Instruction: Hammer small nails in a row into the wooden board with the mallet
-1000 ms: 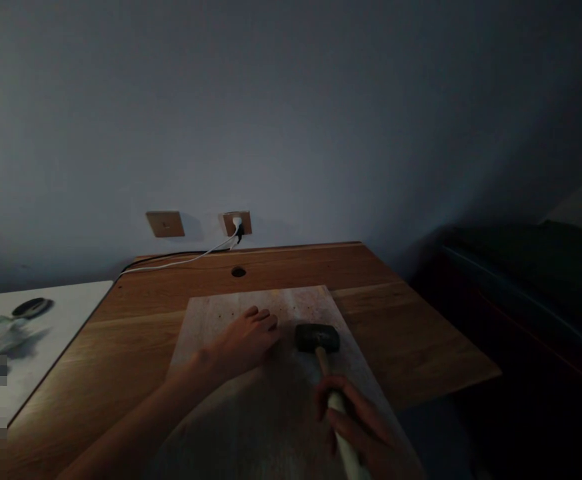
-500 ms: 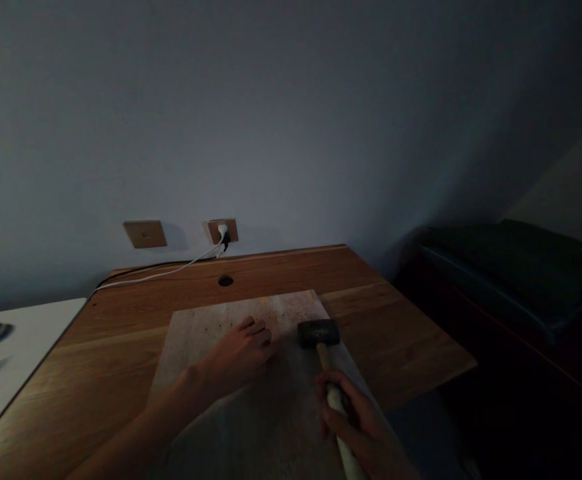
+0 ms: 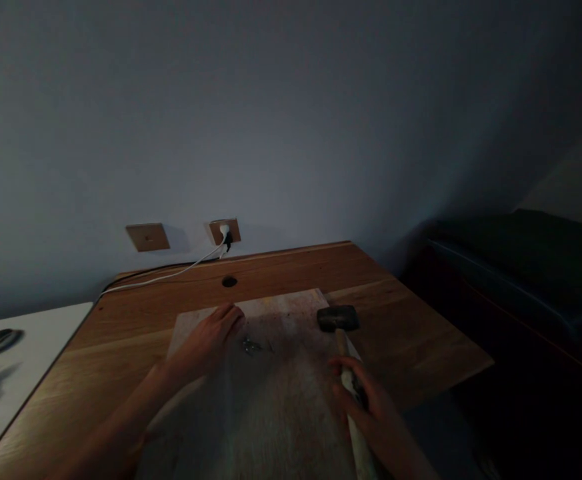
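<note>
A pale wooden board (image 3: 281, 407) lies on a brown wooden desk (image 3: 411, 340). My right hand (image 3: 368, 410) is wrapped round the light handle of a mallet (image 3: 338, 319), whose dark head rests at the board's right edge. My left hand (image 3: 205, 340) lies flat on the board's far left part, fingers stretched out, holding nothing. A small shiny bit of something (image 3: 251, 346) sits on the board just right of that hand; I cannot make out what it is.
A white cable (image 3: 171, 273) runs along the desk's back edge to a wall socket (image 3: 225, 231), beside a blank plate (image 3: 147, 237). A round hole (image 3: 229, 282) pierces the desk. A white surface (image 3: 15, 373) adjoins on the left, dark furniture (image 3: 521, 273) on the right.
My left hand slid left along the board, uncovering the small shiny bit. The mallet head shifted right and farther away, to the board's edge.
</note>
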The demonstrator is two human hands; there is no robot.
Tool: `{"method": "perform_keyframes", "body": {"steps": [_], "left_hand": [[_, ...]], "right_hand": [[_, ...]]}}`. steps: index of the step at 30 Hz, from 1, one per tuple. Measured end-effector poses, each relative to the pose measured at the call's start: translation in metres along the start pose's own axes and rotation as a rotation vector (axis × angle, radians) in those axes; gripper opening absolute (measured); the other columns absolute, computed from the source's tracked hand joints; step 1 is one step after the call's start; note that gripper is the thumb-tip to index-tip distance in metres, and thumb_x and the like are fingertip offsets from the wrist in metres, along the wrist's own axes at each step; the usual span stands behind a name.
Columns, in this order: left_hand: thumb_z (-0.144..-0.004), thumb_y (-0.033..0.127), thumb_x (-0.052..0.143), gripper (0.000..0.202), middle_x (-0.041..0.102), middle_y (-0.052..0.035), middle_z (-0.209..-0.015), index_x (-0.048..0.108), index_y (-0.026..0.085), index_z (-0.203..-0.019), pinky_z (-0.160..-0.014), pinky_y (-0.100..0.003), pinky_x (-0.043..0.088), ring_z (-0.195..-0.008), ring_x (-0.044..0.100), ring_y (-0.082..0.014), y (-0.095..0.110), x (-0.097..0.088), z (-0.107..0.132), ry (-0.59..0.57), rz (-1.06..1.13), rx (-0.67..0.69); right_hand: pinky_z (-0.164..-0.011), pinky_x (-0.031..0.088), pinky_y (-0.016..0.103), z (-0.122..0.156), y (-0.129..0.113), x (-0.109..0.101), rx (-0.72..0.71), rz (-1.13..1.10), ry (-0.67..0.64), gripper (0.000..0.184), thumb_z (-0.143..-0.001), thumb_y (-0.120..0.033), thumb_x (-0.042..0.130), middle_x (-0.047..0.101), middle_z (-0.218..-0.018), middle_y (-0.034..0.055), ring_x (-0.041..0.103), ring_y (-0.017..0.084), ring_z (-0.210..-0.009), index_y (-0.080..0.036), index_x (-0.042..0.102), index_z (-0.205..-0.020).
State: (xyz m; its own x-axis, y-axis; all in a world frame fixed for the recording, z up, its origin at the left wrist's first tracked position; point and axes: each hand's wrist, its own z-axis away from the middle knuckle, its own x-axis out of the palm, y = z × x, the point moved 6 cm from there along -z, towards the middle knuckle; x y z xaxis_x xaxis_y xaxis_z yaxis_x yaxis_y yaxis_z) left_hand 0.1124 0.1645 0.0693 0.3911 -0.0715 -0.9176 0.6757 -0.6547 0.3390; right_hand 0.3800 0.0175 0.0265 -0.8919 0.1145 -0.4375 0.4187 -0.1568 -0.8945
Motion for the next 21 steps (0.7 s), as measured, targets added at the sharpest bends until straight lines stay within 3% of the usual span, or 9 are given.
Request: {"method": "perform_keyframes", "body": {"steps": [3, 7, 11, 16, 21], "left_hand": [[-0.106, 0.026, 0.033, 0.027, 0.060, -0.0085, -0.107, 0.058, 0.018, -0.101, -0.077, -0.033, 0.055, -0.082, 0.064, -0.0174, 0.000, 0.013, 0.009, -0.029, -0.015, -0.036], [-0.105, 0.018, 0.031, 0.026, 0.058, -0.0107, -0.108, 0.057, 0.016, -0.106, -0.071, -0.031, 0.055, -0.078, 0.063, -0.0173, 0.020, 0.033, 0.008, -0.094, -0.157, 0.009], [-0.105, 0.018, 0.032, 0.025, 0.059, -0.0100, -0.104, 0.058, 0.017, -0.107, -0.070, -0.032, 0.054, -0.083, 0.064, -0.0198, 0.042, 0.046, -0.003, -0.130, -0.249, 0.106], [-0.107, 0.024, 0.035, 0.024, 0.062, -0.0086, -0.102, 0.058, 0.017, -0.110, -0.064, -0.030, 0.052, -0.078, 0.065, -0.0190, 0.054, 0.060, -0.021, -0.214, -0.277, 0.154], [-0.108, 0.031, 0.034, 0.030, 0.067, -0.0086, -0.099, 0.060, 0.017, -0.107, -0.068, -0.032, 0.053, -0.073, 0.066, -0.0181, 0.066, 0.068, -0.037, -0.234, -0.225, 0.193]], "right_hand": [[-0.100, 0.049, 0.045, -0.001, 0.002, 0.000, -0.012, 0.017, -0.008, 0.036, -0.091, -0.046, 0.054, 0.069, -0.122, 0.0098, 0.064, 0.030, -0.115, -0.025, 0.065, -0.117], [-0.094, 0.052, 0.042, -0.001, 0.003, 0.001, -0.012, 0.054, -0.033, 0.036, -0.092, -0.046, 0.052, 0.069, -0.120, 0.0088, 0.066, 0.028, -0.107, -0.025, 0.064, -0.119], [-0.097, 0.050, 0.042, 0.000, -0.001, 0.001, -0.018, 0.060, -0.013, 0.033, -0.092, -0.041, 0.051, 0.069, -0.119, 0.0082, 0.065, 0.027, -0.110, -0.025, 0.064, -0.118], [-0.101, 0.047, 0.043, 0.001, -0.005, -0.001, -0.043, 0.047, -0.004, 0.032, -0.092, -0.038, 0.052, 0.069, -0.120, 0.0082, 0.063, 0.027, -0.114, -0.025, 0.064, -0.118], [-0.096, 0.050, 0.040, 0.002, -0.004, -0.001, -0.043, 0.036, -0.004, 0.030, -0.092, -0.037, 0.054, 0.069, -0.118, 0.0074, 0.065, 0.027, -0.110, -0.025, 0.065, -0.117]]}}
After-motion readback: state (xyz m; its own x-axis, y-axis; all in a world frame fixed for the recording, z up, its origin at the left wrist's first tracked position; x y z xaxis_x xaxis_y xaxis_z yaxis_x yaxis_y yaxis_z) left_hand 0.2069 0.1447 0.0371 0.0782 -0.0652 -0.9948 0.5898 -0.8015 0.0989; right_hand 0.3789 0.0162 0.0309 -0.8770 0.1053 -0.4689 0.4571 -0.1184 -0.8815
